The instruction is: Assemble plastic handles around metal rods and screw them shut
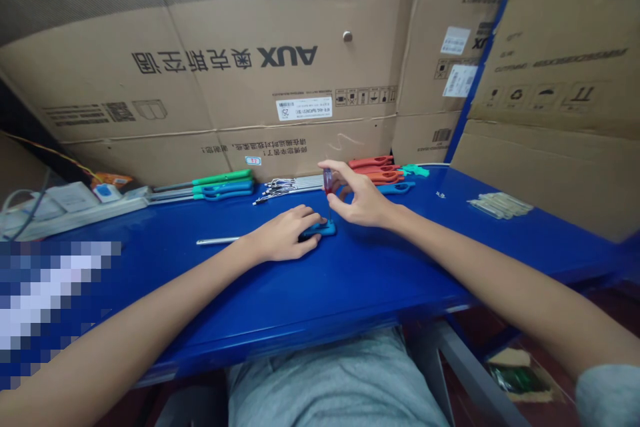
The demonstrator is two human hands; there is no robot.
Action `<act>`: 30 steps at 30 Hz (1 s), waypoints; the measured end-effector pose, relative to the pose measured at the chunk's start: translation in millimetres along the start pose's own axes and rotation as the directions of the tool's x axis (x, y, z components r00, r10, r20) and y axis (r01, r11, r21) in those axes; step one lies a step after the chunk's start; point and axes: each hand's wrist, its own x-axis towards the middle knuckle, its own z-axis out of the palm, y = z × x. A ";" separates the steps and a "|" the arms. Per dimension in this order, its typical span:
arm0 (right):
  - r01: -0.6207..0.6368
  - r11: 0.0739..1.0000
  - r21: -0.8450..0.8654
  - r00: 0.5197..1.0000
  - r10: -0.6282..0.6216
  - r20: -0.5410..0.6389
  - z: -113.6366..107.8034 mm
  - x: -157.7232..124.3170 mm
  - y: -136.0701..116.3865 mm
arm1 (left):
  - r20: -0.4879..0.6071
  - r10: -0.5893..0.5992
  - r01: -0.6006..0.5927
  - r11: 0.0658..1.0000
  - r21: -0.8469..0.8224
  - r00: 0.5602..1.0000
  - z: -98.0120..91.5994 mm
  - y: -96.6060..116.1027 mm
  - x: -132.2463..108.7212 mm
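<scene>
Backdrop: cardboard cartons (pixel 200 33) standing behind the bench, printed AUX upside down, with white labels; blue upright strut (pixel 480 60) at right.
Surface: glossy blue workbench (pixel 400 267), seen from above; grey trousers (pixel 335 380) show below its front edge.
Screwdriver: small red-handled screwdriver (pixel 328 181), long axis near vertical, handle up, thin shaft pointing down at a blue plastic piece (pixel 323 230).
Location: held above the bench's middle, over the blue piece, between both hands.
Right hand (pixel 363 197): thumb and fingertips pinched around the screwdriver handle, other fingers loosely bent.
Left hand (pixel 283 235): fingers curled over the blue piece, pressing it against the bench.
Near left hand: silver metal rod (pixel 217 240) lying flat, its end just beside the hand.
Back row: green- and blue-handled tools (pixel 223 180) at left, bundle of thin wired parts (pixel 290 185) at centre, red-handled tools (pixel 373 170) at right.
Bench ends: white power strip (pixel 75 212) at left; bundle of pale sticks (pixel 500 205) at right.
Hidden: blue piece mostly covered by the left hand, its shape unclear; cannot tell whether the shaft tip enters it. Pixelated patch (pixel 45 307) obscures the lower left.
</scene>
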 end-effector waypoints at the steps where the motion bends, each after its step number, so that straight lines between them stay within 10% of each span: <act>1: 0.000 1.000 0.008 1.000 0.000 0.002 0.1 0.0 0.1 | 0.001 -0.001 0.001 1.000 0.001 1.000 -0.1 0.0 0.1; 30: -0.074 0.997 0.034 0.997 0.074 -0.014 -4.0 1.5 -3.0 | 0.006 -0.012 0.012 1.000 -0.023 1.000 -0.9 0.9 0.0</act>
